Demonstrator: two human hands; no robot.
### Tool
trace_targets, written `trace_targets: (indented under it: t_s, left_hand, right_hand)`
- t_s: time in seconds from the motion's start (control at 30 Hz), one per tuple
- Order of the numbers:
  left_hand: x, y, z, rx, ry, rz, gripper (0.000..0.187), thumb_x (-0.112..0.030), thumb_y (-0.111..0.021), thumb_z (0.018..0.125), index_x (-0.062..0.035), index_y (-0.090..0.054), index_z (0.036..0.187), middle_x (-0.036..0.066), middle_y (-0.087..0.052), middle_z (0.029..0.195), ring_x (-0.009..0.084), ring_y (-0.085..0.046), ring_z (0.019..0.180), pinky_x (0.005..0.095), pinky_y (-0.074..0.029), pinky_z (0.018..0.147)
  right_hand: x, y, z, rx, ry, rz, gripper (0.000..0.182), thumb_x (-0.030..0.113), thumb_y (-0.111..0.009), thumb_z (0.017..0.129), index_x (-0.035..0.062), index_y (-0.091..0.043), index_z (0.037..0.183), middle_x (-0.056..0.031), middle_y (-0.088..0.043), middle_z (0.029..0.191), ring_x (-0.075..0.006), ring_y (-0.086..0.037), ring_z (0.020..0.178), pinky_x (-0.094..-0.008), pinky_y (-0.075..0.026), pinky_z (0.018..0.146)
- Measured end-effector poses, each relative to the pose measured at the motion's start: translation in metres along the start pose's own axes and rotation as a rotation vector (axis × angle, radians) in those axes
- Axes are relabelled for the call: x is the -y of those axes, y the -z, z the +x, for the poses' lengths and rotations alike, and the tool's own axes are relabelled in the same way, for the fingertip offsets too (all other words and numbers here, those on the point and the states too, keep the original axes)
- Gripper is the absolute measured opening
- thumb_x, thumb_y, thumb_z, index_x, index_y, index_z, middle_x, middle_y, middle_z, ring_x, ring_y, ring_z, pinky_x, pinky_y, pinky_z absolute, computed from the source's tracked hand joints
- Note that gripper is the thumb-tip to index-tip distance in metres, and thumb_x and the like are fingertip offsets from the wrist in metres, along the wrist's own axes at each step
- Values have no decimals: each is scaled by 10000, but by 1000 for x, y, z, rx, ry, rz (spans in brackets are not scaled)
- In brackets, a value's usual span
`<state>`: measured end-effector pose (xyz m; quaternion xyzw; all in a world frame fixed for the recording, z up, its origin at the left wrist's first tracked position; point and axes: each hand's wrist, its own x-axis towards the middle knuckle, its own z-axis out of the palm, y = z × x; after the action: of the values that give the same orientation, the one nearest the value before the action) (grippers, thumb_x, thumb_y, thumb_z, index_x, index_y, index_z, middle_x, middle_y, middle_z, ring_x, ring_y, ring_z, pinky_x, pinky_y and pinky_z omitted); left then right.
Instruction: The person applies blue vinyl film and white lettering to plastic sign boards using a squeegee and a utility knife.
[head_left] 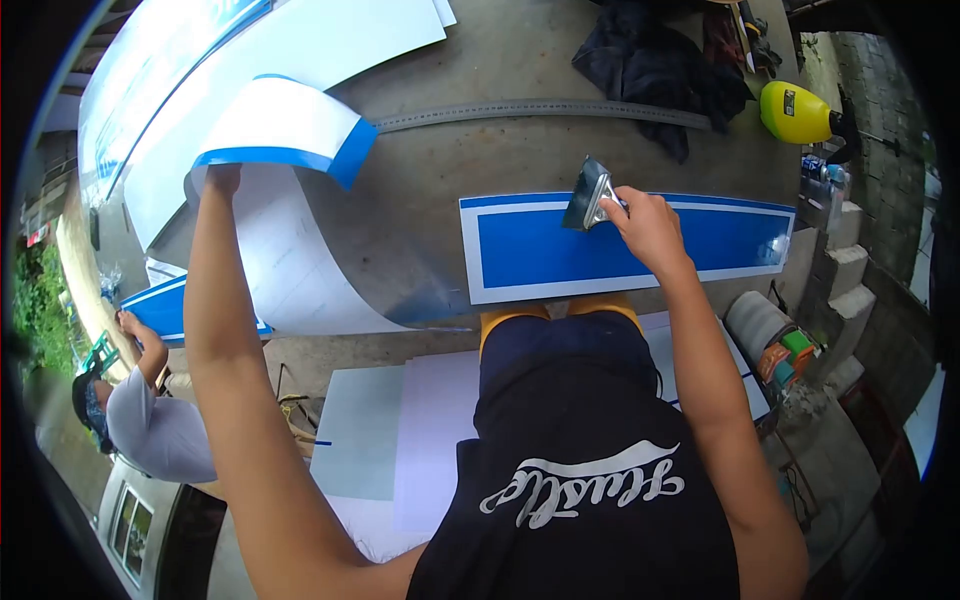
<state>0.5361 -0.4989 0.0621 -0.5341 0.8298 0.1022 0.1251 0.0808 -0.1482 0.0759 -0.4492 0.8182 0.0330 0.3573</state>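
Note:
My right hand is closed around a squeegee with a dark blade and a metal holder. The blade rests over a long blue sign panel with a white inner border, lying at the table's near edge. My left hand is raised at the left, at the edge of a curled vinyl sheet, white with a blue border, and appears to grip it. The sheet's edge hides most of those fingers. Below and beside that hand, a pale translucent backing sheet droops across the table.
A steel ruler lies across the table. Dark cloth and a yellow spray bottle are at the far right. White sheets lie at the far left. Another person handles a blue panel at left.

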Motion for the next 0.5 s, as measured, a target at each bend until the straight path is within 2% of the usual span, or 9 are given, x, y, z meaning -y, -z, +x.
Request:
trace_targets:
  t_s: [0.27, 0.5]
  left_hand:
    - [16, -14, 25, 74, 18, 96, 643, -298, -758, 981, -63, -531, 1534, 166, -566, 1545, 332, -506, 1446, 493, -364, 1217]
    - [20, -6, 23, 79, -2, 84, 662, -295, -762, 981, -57, -515, 1547, 167, -558, 1555, 327, -500, 1455, 488, -361, 1223]
  right_hand:
    - [-10, -2, 0, 6, -32, -20, 396, 417, -668, 1020, 60, -779, 1150, -212, -764, 895, -428, -740, 906, -510, -566, 812]
    - [0, 4, -3, -5, -76, 40, 404, 429, -659, 1030, 54, -772, 1128, -214, -761, 907, -437, -731, 909, -501, -559, 801]
